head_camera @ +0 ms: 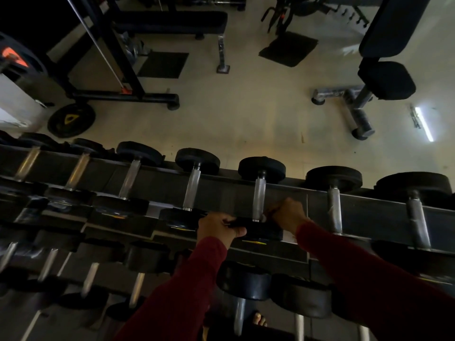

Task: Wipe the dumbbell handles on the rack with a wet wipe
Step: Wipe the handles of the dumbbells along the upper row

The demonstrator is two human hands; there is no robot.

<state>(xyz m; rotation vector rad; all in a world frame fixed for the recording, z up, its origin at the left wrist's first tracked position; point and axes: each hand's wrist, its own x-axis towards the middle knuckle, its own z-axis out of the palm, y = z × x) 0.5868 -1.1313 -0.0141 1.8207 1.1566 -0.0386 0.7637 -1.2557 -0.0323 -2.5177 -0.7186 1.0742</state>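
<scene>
Steel handles gleam along the top tier of a dark dumbbell rack (369, 207) as a person in red sleeves works at the dumbbell (261, 193) near the middle of its front edge. The left hand (218, 228) curls its fingers over that dumbbell's near black head, apparently steadying it. The right hand (288, 214), fingers bunched tight, presses against the lower end of the handle (259, 200); a pale scrap at its fingertips may be the wet wipe, though the dim light leaves that uncertain. The step in hand looks to be wiping this handle, and the next move likely calls for drawing the cloth up the ribbed steel toward the far head, then shifting to the next dumbbell on the right (333, 193). Its close-set head leaves little room beside the working hand. Behind the rack stand a flat bench (172, 20), a loose weight plate (71, 120) on the floor and a padded seat (386, 80).
</scene>
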